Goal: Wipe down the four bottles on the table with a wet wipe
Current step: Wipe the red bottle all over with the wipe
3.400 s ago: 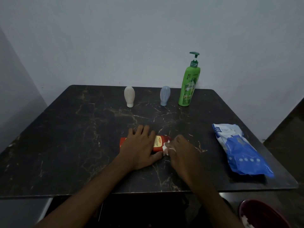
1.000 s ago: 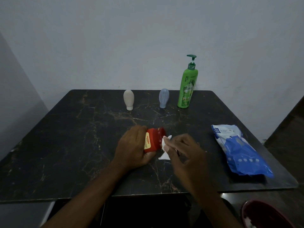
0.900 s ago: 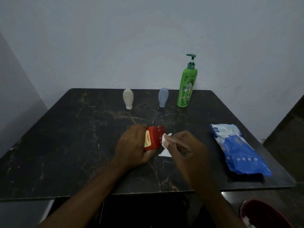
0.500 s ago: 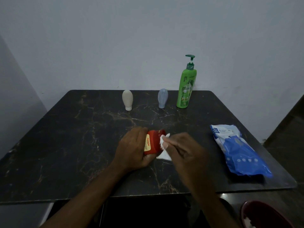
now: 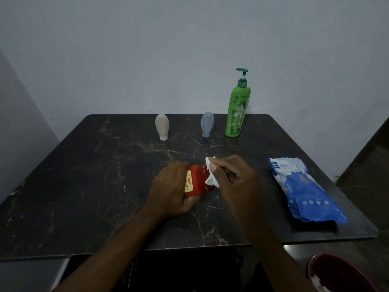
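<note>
We note the red bottle [image 5: 196, 182] near the middle of the desk [image 5: 84, 186], towards its front edge, lying tilted in our left hand [image 5: 170, 190]. The left fingers [image 5: 179, 167] curl over its top and the thumb sits underneath, so the grip is closed round it. The bottle is smooth opaque plastic with a yellow label; we cannot tell what is inside.

Our right hand [image 5: 233, 178] pinches a crumpled white wet wipe [image 5: 210, 173] between bent fingers and presses it against the bottle's exposed end.

Three bottles stand upright along the back edge:
- a beige bottle [image 5: 162, 126], rounded and egg-like, resting on its cap
- a blue-grey bottle [image 5: 207, 126] of the same shape, slightly translucent
- a tall green pump bottle [image 5: 236, 110], glossy, with a darker green pump head

To the right lies a soft blue-and-white wipes pack [image 5: 303, 188], wrinkled film, its contents hidden.

Desk surface: dark stone look with pale veins. Below its right corner is a dark red round bin [image 5: 341, 275] with something white inside.
</note>
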